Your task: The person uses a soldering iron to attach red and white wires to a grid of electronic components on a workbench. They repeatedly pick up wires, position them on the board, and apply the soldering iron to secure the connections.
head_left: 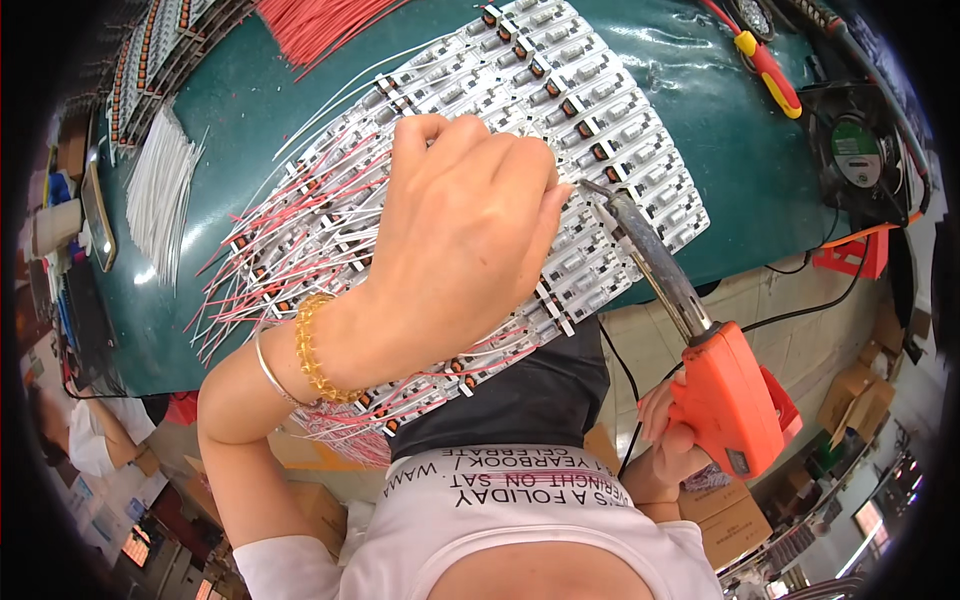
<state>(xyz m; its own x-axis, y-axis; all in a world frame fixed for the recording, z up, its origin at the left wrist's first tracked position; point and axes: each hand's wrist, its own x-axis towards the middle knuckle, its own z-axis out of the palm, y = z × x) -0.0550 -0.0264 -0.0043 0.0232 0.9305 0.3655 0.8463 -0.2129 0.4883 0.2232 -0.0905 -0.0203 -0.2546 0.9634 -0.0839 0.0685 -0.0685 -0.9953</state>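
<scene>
A large panel of small white circuit boards (pixel 640 140), with black and orange coil-like parts, lies in front of me. My left hand (pixel 465 215) is closed over its middle, thumb and fingers pinched near the boards; what they hold, if anything, is hidden. My right hand (pixel 672 425) is wrapped round the handle of an orange-red soldering gun (pixel 730 400). The gun's metal barrel slants up and left, its tip close to my left thumb at the boards. Red and white wires (pixel 290 245) trail from the panel's left part, partly covered by my left forearm.
Loose white wires (pixel 160 185) and a red wire bundle (pixel 310 25) lie on the green table mat (pixel 250 110). More boards (pixel 150 70) are stacked at the far left. A red-and-yellow-handled tool (pixel 770 75) and a black fan (pixel 855 150) are at the right. Black cables hang below.
</scene>
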